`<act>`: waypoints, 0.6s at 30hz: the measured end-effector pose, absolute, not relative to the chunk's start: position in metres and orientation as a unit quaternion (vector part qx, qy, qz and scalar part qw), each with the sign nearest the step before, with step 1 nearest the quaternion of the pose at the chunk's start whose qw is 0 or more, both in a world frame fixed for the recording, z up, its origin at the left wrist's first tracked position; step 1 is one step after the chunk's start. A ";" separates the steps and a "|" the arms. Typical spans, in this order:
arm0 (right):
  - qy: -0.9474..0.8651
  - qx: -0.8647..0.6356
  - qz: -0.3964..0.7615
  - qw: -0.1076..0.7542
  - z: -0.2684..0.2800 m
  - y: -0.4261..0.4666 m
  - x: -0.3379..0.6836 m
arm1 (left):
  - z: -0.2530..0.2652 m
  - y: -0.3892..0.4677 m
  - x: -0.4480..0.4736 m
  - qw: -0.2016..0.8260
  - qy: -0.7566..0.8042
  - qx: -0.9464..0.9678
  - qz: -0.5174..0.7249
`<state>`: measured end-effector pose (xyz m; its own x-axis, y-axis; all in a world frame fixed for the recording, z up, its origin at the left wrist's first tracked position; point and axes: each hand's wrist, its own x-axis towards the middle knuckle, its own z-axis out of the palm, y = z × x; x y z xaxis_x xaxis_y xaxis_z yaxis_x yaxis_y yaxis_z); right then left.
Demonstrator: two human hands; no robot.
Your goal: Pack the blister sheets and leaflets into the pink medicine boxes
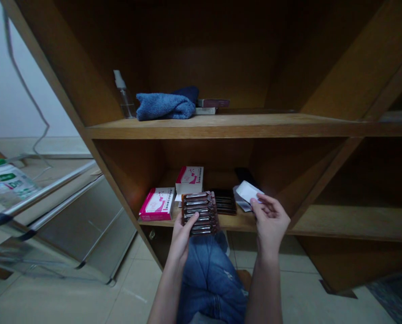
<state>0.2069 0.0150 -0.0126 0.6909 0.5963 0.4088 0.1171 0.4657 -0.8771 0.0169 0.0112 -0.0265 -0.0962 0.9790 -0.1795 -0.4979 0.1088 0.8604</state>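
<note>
My left hand point(183, 231) grips a pack of brown ampoules point(201, 209) by its left side, thumb on top, in front of the lower shelf point(244, 221). Between the fingers of my right hand point(271, 220) is a small white slip of paper point(248, 191), held over the right part of that shelf. Beneath the slip lies a greyish sheet point(241, 201), partly covered. Another dark ampoule pack point(226, 201) rests on the shelf between my hands. Left of them are two pink-and-white medicine boxes, one in front point(158, 204) and one farther back point(190, 180).
On the upper shelf point(255, 126) are a spray bottle point(124, 96), a blue towel point(165, 105) and small flat boxes point(213, 103). A dark object point(244, 174) lies deep in the lower compartment. At left stands a metal-framed rack point(99, 216) with a green-capped bottle point(13, 177).
</note>
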 end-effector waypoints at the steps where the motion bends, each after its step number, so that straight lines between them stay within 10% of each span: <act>1: -0.361 -0.479 0.173 0.781 -0.014 0.014 0.202 | -0.028 0.011 0.017 0.608 0.429 0.291 0.601; 18: -0.423 -0.460 0.335 0.705 -0.010 0.013 0.154 | -0.030 0.009 0.018 0.514 0.457 0.466 0.556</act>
<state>0.1540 0.0129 -0.0101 0.4174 0.8616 0.2887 -0.0837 0.3528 -0.9319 0.0185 0.0086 -0.0305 -0.0361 0.9982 0.0486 -0.1458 -0.0534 0.9879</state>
